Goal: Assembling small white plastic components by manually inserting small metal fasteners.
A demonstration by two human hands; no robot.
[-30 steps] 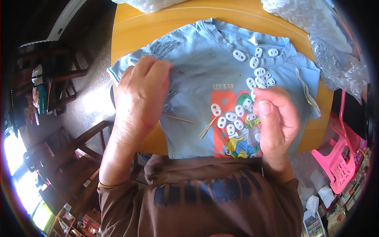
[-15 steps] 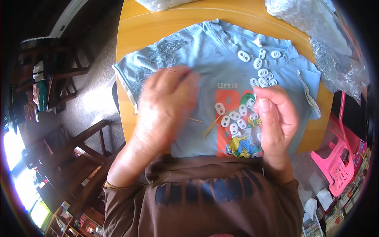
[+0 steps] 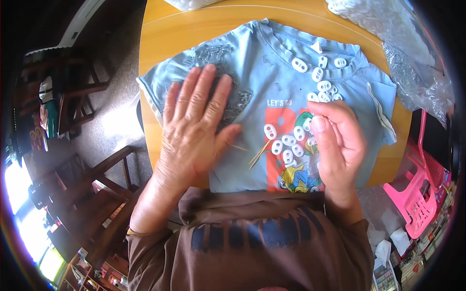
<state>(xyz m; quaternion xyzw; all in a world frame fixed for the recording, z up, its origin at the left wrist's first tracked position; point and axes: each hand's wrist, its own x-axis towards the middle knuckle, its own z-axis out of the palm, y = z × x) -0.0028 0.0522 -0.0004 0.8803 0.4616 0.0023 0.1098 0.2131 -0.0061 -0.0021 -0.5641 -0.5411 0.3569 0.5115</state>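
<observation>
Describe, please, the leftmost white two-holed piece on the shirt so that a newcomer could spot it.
On the wooden table, find the light-blue shirt and the red print on its front. White two-holed pieces lie on and around that print. The wanted piece is farthest left of those, just above the upper ends of the bunched wooden sticks.

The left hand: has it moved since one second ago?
Yes: against the blue shirt, the left hand has shifted rightward, closer to the red print; its fingers are now spread.
</observation>
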